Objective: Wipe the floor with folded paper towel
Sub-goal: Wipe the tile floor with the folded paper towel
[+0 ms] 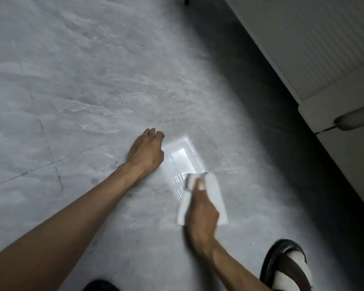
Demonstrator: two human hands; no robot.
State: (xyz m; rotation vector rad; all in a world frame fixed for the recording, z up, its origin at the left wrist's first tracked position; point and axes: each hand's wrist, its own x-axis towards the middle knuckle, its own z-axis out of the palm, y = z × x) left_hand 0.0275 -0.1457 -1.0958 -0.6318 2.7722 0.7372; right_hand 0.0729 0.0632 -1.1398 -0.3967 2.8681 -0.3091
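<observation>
A white folded paper towel (215, 196) lies under my right hand (201, 215) on the grey marbled floor (82, 91), low and right of centre. My right hand grips it, thumb on top; the towel is blurred. My left hand (146, 151) rests on the floor a little up and left of it, fingers curled under, knuckles down, holding nothing. A bright glare patch (182, 158) shines on the floor between the two hands.
A white cabinet or door with a ribbed panel (315, 49) runs along the right, with a dark shadowed strip of floor (267, 114) beside it. My foot in a dark sandal and white sock (286, 267) is at the bottom right. Thin tile seams (51, 148) cross the left floor.
</observation>
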